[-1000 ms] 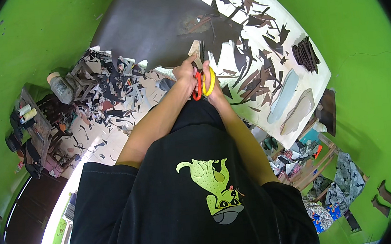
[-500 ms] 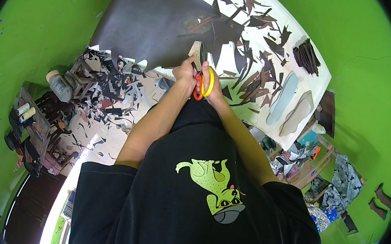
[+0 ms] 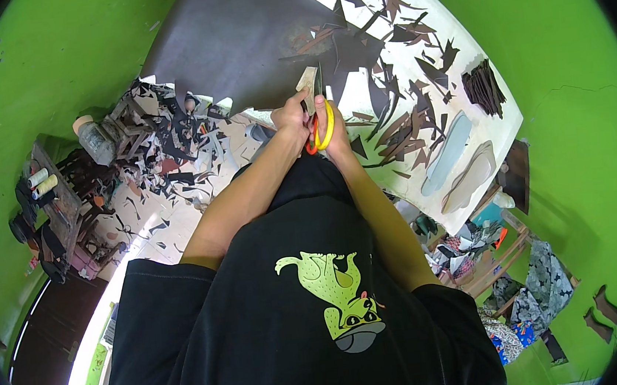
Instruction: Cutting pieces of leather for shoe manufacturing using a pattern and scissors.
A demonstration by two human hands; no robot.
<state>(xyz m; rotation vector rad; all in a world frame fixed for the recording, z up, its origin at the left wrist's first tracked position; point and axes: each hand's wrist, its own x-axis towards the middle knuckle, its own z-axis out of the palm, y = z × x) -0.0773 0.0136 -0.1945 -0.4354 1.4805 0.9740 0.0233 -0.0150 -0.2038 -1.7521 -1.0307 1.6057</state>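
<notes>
My left hand (image 3: 290, 114) pinches a small flat beige piece (image 3: 306, 81), which stands up from its fingers at the table's near edge. The scissors (image 3: 329, 129), with a red and a yellow handle loop, are gripped in my right hand (image 3: 337, 132). Their dark blades rise along the right side of the beige piece, close against it. Whether the blades bite into it cannot be made out. Just beyond both hands lies a large dark brown sheet (image 3: 235, 44), draped over the table and hanging past its left side.
Brown offcuts (image 3: 410, 127) litter the white table (image 3: 499, 129), with a stack of dark strips (image 3: 484, 91) and pale sole-shaped pieces (image 3: 447, 151) at right. Scraps cover the floor at left, near a wooden stool (image 3: 128, 128) holding a jar (image 3: 94, 139). A rack (image 3: 496, 271) with cloth stands at lower right.
The scissors have turned slightly in my right hand, and less of the red loop shows. My left hand and the beige piece have barely moved.
</notes>
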